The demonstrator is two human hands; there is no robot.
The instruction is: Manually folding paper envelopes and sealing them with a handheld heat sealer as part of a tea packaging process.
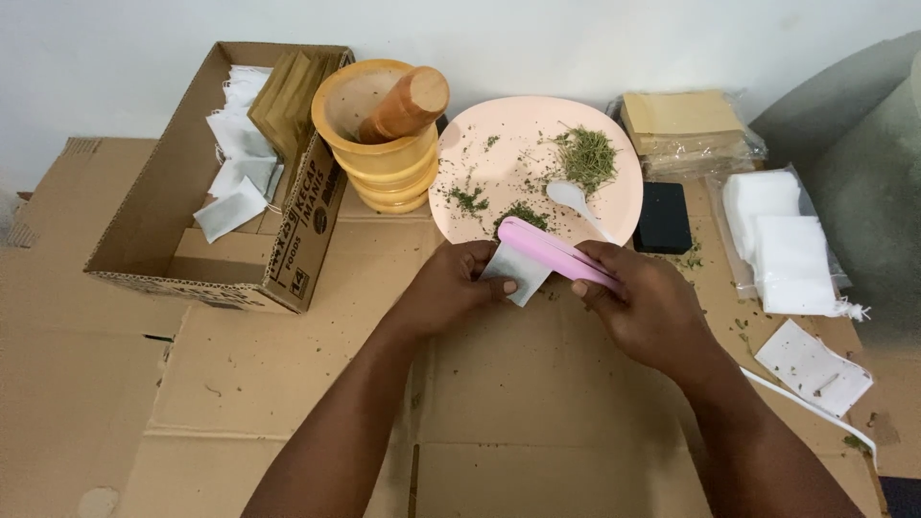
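My left hand (449,285) pinches a small white paper sachet (515,270) by its left edge, just in front of the pink plate. My right hand (645,305) grips a long pink clamp-like tool (552,252) whose end lies across the top of the sachet. Behind both hands, the round pink plate (480,182) carries scattered dried green herbs (585,155) and a white plastic spoon (576,201). Both hands hover over flattened brown cardboard (288,374).
A yellow wooden mortar with a pestle (389,129) stands left of the plate. An open cardboard box (182,249) at the left holds white sachets and brown envelopes. At the right lie brown packets in plastic (686,125), a black block (662,218) and white bags (782,245).
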